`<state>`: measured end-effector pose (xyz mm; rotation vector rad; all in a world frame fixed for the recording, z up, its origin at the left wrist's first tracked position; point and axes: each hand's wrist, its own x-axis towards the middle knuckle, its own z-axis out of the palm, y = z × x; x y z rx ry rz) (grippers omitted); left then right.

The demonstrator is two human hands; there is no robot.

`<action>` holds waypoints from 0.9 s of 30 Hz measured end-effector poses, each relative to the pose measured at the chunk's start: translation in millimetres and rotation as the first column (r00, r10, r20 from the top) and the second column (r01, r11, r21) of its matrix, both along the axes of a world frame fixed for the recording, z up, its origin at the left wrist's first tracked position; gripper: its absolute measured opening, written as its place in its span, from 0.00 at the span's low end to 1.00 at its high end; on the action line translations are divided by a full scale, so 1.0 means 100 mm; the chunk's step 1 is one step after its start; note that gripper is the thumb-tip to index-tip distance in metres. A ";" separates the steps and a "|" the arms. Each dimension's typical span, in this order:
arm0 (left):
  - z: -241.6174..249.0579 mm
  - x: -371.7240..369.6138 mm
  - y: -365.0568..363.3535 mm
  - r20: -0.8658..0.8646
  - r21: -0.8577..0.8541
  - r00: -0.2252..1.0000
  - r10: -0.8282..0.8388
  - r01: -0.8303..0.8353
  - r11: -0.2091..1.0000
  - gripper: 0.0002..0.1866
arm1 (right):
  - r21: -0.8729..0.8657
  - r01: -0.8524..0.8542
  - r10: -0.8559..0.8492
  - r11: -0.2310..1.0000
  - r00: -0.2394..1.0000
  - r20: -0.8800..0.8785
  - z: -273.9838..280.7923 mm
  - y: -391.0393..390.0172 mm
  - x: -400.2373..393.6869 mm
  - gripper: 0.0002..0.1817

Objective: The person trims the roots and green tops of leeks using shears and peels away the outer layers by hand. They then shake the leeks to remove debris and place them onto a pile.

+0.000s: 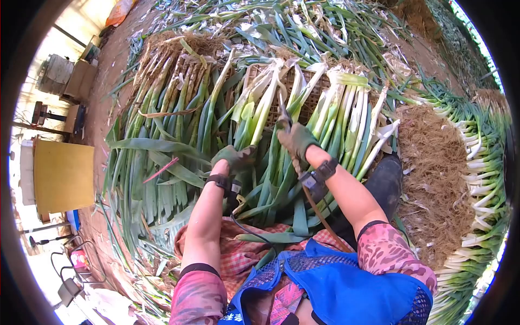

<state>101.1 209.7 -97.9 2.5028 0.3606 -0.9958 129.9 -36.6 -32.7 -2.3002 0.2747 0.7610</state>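
My left hand point(236, 157), in a dark green glove, is closed round the green part of a leek point(265, 108) whose white end points away from me. Just right of it, my right hand point(296, 138), gloved too, grips an air nozzle point(283, 111) with a brown hose point(314, 208) running back toward my lap. The nozzle's tip lies beside the white stalks. Unpeeled leeks with brown roots point(173, 73) lie to the left, and whiter leeks point(346, 108) lie to the right. A woven crate point(314, 86) shows beneath the stalks.
Leaf scraps point(303, 27) cover the ground ahead. A long row of leeks point(479, 189) with matted roots point(436, 179) lines the right side. At left stand a yellow board point(64, 176) and boxes point(81, 78). My dark boot point(385, 179) is beside the right-hand leeks.
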 end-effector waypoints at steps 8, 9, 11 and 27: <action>0.10 -0.12 -0.11 0.032 0.001 0.999 0.016 -0.016 1.000 0.44 | -0.100 -0.112 0.133 0.989 0.961 0.242 -0.09 0.10 0.74 0.30; 0.12 -0.13 -0.11 0.033 0.010 0.999 -0.011 0.011 1.000 0.44 | -0.099 -0.093 0.116 0.991 0.959 0.258 -0.03 0.11 0.79 0.29; 0.16 -0.14 -0.14 0.034 0.026 0.997 -0.067 0.066 0.997 0.44 | -0.196 -0.191 0.245 0.962 0.922 0.299 0.14 0.08 0.69 0.30; 0.47 -0.08 -1.35 0.203 -0.079 0.973 -0.114 0.132 0.988 0.32 | -0.185 0.009 0.037 0.983 0.969 0.244 0.35 -0.20 0.48 0.36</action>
